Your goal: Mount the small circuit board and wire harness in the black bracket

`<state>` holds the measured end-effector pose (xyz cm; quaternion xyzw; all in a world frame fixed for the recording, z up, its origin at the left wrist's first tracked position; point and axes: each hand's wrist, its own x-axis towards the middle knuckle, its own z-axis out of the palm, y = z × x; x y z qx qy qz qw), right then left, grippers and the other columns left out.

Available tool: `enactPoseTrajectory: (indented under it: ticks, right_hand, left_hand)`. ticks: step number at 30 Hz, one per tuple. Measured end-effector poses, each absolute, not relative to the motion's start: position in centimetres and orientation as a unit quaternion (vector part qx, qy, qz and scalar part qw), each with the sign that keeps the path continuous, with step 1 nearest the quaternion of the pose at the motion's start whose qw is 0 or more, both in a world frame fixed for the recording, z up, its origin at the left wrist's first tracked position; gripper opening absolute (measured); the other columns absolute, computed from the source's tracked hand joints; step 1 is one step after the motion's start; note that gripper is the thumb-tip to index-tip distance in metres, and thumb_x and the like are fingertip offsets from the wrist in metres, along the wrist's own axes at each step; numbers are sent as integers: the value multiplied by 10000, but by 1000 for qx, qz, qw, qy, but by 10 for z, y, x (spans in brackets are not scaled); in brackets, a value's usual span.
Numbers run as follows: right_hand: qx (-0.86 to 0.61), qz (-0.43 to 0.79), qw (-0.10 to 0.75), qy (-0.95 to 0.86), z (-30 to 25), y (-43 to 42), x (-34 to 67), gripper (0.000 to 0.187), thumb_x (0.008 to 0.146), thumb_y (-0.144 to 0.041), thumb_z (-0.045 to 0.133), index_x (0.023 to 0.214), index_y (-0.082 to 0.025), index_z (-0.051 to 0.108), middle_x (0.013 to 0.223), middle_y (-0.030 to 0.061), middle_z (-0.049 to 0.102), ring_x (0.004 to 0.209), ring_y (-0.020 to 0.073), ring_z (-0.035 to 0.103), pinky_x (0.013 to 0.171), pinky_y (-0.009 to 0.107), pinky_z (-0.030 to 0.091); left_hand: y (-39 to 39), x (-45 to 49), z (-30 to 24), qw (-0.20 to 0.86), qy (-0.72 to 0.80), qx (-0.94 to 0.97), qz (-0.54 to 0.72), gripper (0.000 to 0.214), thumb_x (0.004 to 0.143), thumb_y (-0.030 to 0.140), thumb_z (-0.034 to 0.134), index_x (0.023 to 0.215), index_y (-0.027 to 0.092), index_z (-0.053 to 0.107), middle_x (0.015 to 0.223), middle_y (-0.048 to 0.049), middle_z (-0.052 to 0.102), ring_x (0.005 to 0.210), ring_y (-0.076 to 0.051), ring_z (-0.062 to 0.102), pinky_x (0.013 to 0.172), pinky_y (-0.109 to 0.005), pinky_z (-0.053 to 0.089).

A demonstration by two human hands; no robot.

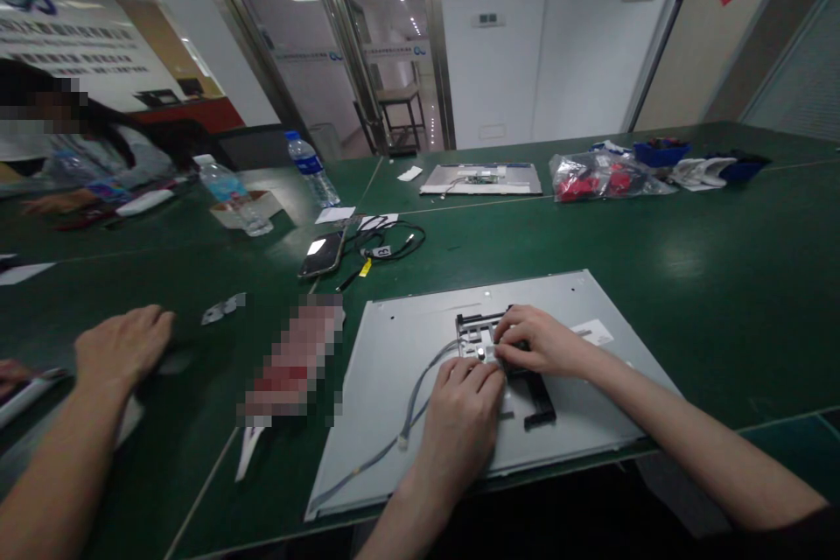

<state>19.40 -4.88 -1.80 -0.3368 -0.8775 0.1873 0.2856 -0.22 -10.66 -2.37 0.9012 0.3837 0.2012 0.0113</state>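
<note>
A flat white display panel [407,341] lies back side up on the table in front of me. Near its middle sits a black-and-silver bracket assembly [541,402] with a small metal plate [469,334]. My left hand [465,402] reaches in from the near side, fingers bent and closed at the plate's lower edge. From the right, my right hand [542,339] pinches at the plate's right side, thumb and fingers together. The fingers partly cover the plate. A grey cable [415,394] with a white connector runs from the assembly toward the panel's near left corner.
Left of the panel are a blurred-out packet [295,359] and a co-worker's hand [124,346]. Beyond lie a phone [323,254], black cables [394,241], water bottles [311,168], another panel [482,178], a plastic bag with red items [600,175] and blue bins [660,153]. Another person sits at far left.
</note>
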Motion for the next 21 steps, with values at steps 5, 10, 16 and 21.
enactPoseTrajectory:
  ticks: [5,10,16,21]
  right_hand:
    - [-339,187,284,-877,-20,-48,194,179,896,-191,590,763,-175,709,889,55,714,857,178,625,846,341,441]
    - [-342,187,279,-878,-20,-48,195,182,899,-197,589,767,-171,710,888,59,714,863,181,625,843,340,441]
    - [-343,191,280,-876,-18,-49,195,192,902,-195,583,759,-168,709,890,63,713,856,178,626,849,339,444]
    - [-340,193,279,-877,-18,-49,194,188,900,-185,580,762,-168,707,878,62,710,853,177,625,845,337,445]
  left_hand:
    - [-107,-2,-22,22,391,900,191,201,901,95,487,1022,196,611,1018,-57,647,997,-241,550,955,-451,395]
    - [-108,-2,-18,38,393,899,191,161,888,163,533,1029,201,601,1016,-62,639,993,-251,548,972,-479,378]
    - [-111,-2,-9,60,396,898,182,252,827,232,623,1074,205,586,1064,-67,625,1025,-271,537,1018,-501,339]
    - [-112,-1,-4,72,396,898,177,344,787,290,667,1109,205,581,1083,-70,616,1045,-278,535,1045,-506,317]
